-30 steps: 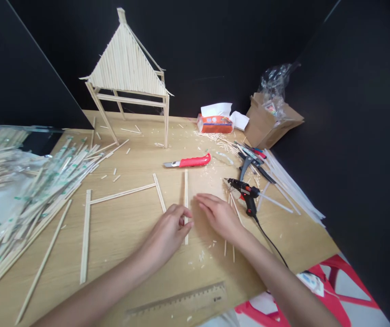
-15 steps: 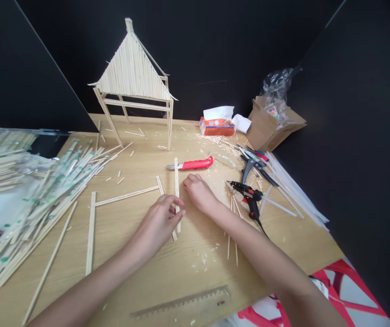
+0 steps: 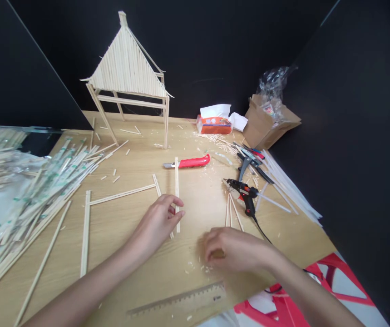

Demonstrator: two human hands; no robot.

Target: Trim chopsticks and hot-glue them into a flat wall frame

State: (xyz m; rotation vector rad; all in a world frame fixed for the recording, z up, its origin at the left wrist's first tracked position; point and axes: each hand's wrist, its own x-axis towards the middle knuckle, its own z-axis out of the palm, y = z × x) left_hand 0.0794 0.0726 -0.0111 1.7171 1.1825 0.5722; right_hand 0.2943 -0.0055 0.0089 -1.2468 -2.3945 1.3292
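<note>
My left hand (image 3: 160, 218) is closed around an upright-lying pair of joined wooden sticks (image 3: 177, 181), whose far end crosses the blade of a red utility knife (image 3: 193, 161). Beside that hand lies a frame of paired sticks (image 3: 123, 194), partly hidden under my fingers. My right hand (image 3: 225, 250) hovers low over the table by some small wood shavings. It is a little blurred, with fingers loosely curled, a gap to the thumb and nothing visible in it. Just beyond it, several thin sticks (image 3: 230, 211) lie near a black glue gun (image 3: 244, 190).
A stick-built house model (image 3: 126, 68) stands at the back left. Bagged sticks (image 3: 45, 195) cover the left side. A tissue pack (image 3: 214, 123), cardboard box (image 3: 266, 118), cutter tool (image 3: 245, 165) and white glue sticks (image 3: 293, 190) lie right. A clear ruler (image 3: 177, 299) lies in front.
My right hand has left the far part of the held stick pair and moved down and right towards me. My left hand stays on the sticks. The view has shifted slightly.
</note>
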